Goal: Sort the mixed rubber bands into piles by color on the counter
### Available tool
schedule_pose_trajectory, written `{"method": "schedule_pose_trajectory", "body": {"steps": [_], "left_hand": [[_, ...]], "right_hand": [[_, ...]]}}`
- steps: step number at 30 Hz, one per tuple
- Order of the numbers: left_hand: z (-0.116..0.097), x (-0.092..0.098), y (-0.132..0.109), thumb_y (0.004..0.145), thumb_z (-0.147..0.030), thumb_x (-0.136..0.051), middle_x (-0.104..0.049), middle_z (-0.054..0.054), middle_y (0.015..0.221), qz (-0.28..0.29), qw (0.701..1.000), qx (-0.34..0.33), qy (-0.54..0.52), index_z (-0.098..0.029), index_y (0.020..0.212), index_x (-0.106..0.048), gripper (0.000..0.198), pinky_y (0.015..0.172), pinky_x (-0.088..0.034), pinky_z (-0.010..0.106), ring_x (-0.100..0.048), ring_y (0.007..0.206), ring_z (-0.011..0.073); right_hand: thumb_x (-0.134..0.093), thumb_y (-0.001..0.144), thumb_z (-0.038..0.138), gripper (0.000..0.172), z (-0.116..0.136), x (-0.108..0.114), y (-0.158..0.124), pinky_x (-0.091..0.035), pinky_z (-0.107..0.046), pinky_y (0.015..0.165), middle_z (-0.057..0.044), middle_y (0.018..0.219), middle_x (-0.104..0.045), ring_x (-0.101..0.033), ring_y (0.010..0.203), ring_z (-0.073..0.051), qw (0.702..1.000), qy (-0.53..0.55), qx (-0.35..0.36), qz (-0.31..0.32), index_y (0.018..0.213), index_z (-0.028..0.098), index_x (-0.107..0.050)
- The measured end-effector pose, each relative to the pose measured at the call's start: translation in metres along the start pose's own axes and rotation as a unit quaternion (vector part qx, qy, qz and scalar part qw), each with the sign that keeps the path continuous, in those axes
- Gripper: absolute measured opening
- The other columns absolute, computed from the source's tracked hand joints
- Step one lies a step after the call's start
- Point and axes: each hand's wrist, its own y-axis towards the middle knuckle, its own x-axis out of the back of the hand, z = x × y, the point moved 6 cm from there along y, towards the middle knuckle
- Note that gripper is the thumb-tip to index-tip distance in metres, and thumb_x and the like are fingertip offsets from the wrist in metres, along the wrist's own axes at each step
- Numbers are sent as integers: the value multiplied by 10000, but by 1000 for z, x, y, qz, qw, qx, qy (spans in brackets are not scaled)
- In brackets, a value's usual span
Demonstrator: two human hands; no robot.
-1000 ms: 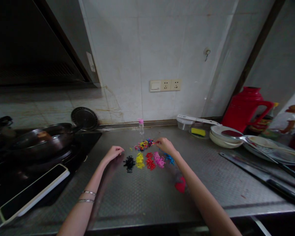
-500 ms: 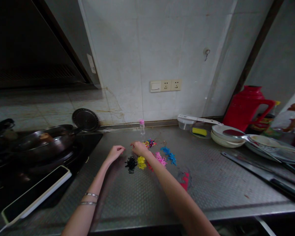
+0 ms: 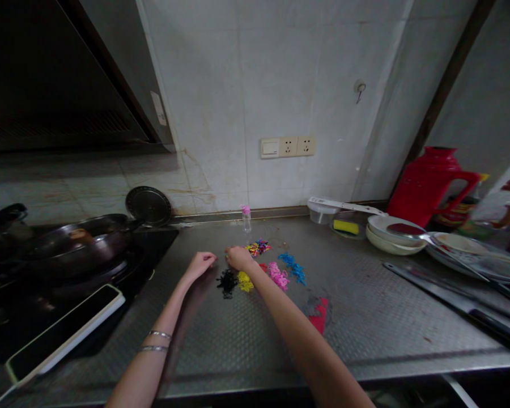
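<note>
Small rubber bands lie sorted by colour on the metal counter [image 3: 204, 340]: a black pile [image 3: 226, 283], a yellow pile [image 3: 245, 281], a pink pile [image 3: 277, 275] and a blue pile [image 3: 293, 267]. A few red bands [image 3: 263, 267] show beside my right forearm. Behind them sits a mixed-colour pile [image 3: 258, 247]. My left hand [image 3: 200, 265] hovers left of the black pile, thumb and fingers pinched together. My right hand [image 3: 239, 258] is just left of the mixed pile, its fingers curled down and closed. Whatever either hand pinches is too small to make out.
A clear bottle with a pink cap [image 3: 246, 220] stands near the wall. A red-printed plastic bag [image 3: 318, 316] lies front right. To the right are stacked bowls [image 3: 394, 242], a sponge [image 3: 345, 228] and a knife [image 3: 450, 303]; to the left, a phone-like device [image 3: 66, 334] and a pan [image 3: 80, 243].
My right forearm has shifted slightly left, so more of the red and pink bands shows. My left hand stays pinched in almost the same place. The view has moved slightly.
</note>
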Motion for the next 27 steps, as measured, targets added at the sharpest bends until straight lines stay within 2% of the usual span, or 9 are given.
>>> {"method": "schedule_pose_trajectory", "body": {"steps": [9,15,18,22,27], "left_hand": [[1,-1,-3,686,-313,-462,-534,-1,500,1,1000,13,-1,-109,686,-630,265,475,-328,203,-475,493,117],[1,0,-2,672,-314,-477,-542,2,495,-5,1000,24,-4,-110,703,-643,265,483,-336,205,-487,501,124],[2,0,-2,661,-313,-485,-529,-6,480,-7,1000,25,-9,-110,710,-647,264,489,-338,205,-482,494,121],[3,-1,-2,663,-317,-481,-519,-9,474,-4,1000,26,-12,-111,708,-648,269,462,-314,201,-457,468,111],[4,0,-4,668,-326,-489,-527,-5,477,-10,999,37,-14,-113,710,-649,270,446,-301,200,-448,454,108]], "right_hand": [[-423,777,184,431,-6,7,-5,-415,-261,788,-75,1058,-611,-566,966,-172,1000,18,14,-11,1205,230,-452],[-402,795,195,445,-16,18,-15,-423,-242,742,-71,1012,-624,-578,924,-168,1000,24,8,-18,1238,232,-416],[-415,794,208,410,-23,24,-19,-416,-226,763,-57,1004,-627,-569,937,-158,999,27,2,-20,1200,234,-464],[-420,795,212,308,-24,24,-17,-413,-209,775,-46,1032,-616,-561,955,-154,1000,19,20,-15,1048,243,-593],[-425,805,235,282,-16,17,-10,-442,-238,737,-67,1032,-611,-580,921,-177,999,-30,32,4,1004,248,-626]]}}
